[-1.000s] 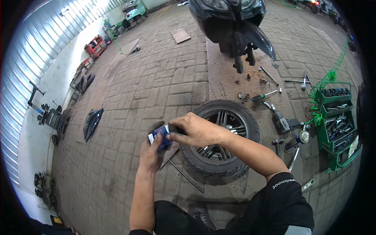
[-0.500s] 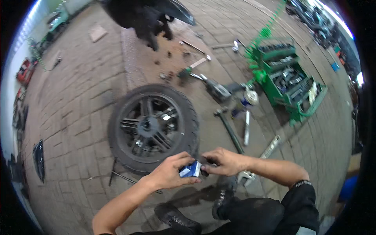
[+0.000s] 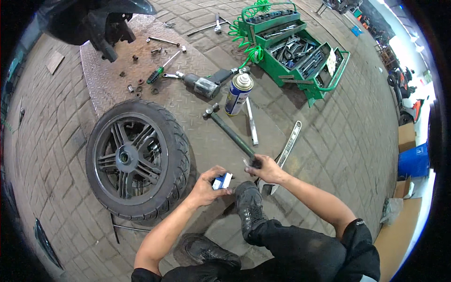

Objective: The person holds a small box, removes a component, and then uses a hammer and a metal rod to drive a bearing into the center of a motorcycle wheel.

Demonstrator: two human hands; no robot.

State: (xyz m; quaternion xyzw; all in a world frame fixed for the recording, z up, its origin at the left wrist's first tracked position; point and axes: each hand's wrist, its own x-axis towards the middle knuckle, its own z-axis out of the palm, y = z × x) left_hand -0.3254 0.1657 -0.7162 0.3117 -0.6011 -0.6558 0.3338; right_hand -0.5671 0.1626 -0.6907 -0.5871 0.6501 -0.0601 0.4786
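Note:
My left hand [image 3: 205, 187] is closed round a small blue-and-white box [image 3: 222, 181], beside the tyre of a black wheel [image 3: 137, 162] that lies on its side. My right hand [image 3: 267, 170] is to the right of the box, apart from it, its fingers curled round something dark. That dark thing lines up with the handle end of a hammer [image 3: 231, 135], and I cannot tell whether it is the handle or a separate piece. Under and behind the right hand lies a large adjustable wrench [image 3: 290, 143].
A spray can [image 3: 238, 95] stands by an impact wrench [image 3: 201, 85] and a metal bar [image 3: 252, 123]. A green-handled screwdriver [image 3: 156, 75] and loose parts lie on the metal plate [image 3: 105, 63]. Behind is an open green toolbox [image 3: 287, 77]. My boot [image 3: 249, 207] is close below my hands.
My hands have come apart: the right has moved away from the box toward the hammer's handle end. The left still holds the box. The view has shifted, showing more of the right side.

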